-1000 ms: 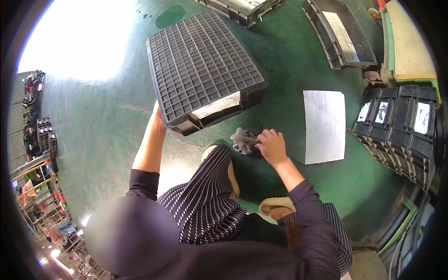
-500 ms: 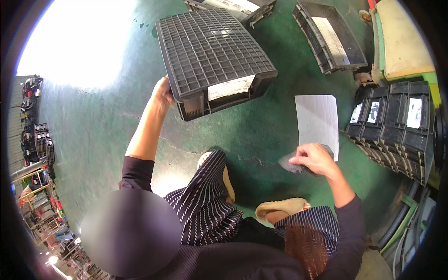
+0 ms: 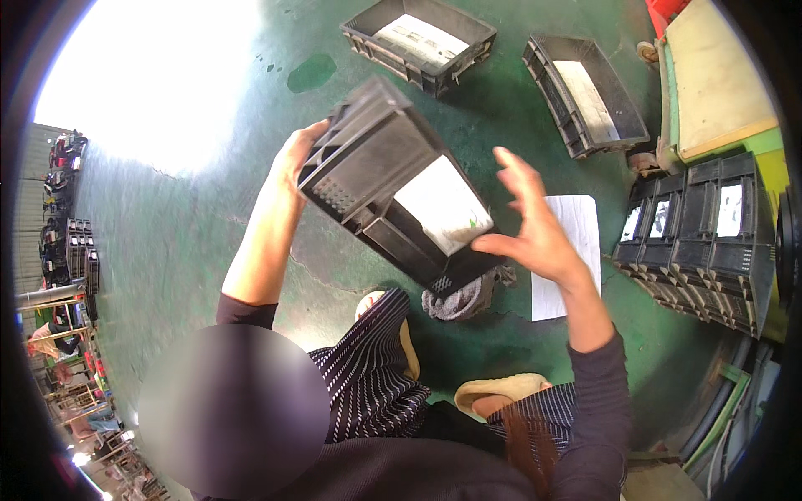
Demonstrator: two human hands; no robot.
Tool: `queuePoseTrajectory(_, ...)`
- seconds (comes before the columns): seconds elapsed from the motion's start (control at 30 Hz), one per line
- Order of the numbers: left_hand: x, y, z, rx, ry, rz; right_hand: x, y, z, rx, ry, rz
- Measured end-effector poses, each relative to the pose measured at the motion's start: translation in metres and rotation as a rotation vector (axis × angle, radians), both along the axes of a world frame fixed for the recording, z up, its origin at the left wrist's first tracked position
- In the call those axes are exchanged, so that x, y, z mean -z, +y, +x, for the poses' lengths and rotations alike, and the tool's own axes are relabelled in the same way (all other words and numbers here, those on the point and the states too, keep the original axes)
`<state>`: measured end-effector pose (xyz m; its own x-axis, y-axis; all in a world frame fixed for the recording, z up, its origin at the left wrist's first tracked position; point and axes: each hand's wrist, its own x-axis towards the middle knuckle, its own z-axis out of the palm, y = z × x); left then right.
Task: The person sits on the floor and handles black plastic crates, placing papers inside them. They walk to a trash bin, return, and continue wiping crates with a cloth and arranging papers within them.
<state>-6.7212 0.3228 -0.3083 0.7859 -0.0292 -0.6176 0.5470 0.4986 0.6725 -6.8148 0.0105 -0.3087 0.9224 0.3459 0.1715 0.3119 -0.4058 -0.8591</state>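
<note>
A black plastic crate point(image 3: 351, 192) is held up off the floor, tilted, with its end wall and a white paper label point(image 3: 441, 204) facing me. My left hand point(image 3: 302, 159) grips its left edge, the fingertips hidden behind the crate. By the crate's lower right corner is my right hand point(image 3: 535, 225), with fingers spread and thumb close to the corner; whether the thumb touches, I cannot tell. Under that corner a crumpled grey cloth point(image 3: 459, 302) lies on the floor, partly covered by the crate. A white paper sheet point(image 3: 568, 292) rests on the floor behind my right wrist.
Two black crates with papers inside, one far ahead point(image 3: 359, 37) and one to its right point(image 3: 543, 92), stand on the green floor. More black crates point(image 3: 702, 221) are stacked at right beside a yellow-green cart point(image 3: 718, 83). My feet point(image 3: 493, 391) are just below the cloth.
The crate has turned from showing its gridded face to showing its end wall. My right hand has let go of the grey cloth, now on the floor, and moved up to the crate with fingers spread.
</note>
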Motion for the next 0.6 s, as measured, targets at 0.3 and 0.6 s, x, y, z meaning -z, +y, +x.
queuePoseTrajectory(0.3,-0.044,-0.081,-0.021,0.077,-0.522,0.069,0.004,0.058,0.019,0.243,0.155,0.224)
queuePoseTrajectory(0.6,-0.041,-0.091,0.007,0.054,-0.695,0.167,-0.039,0.063,0.063,0.359,-0.706,-0.258)
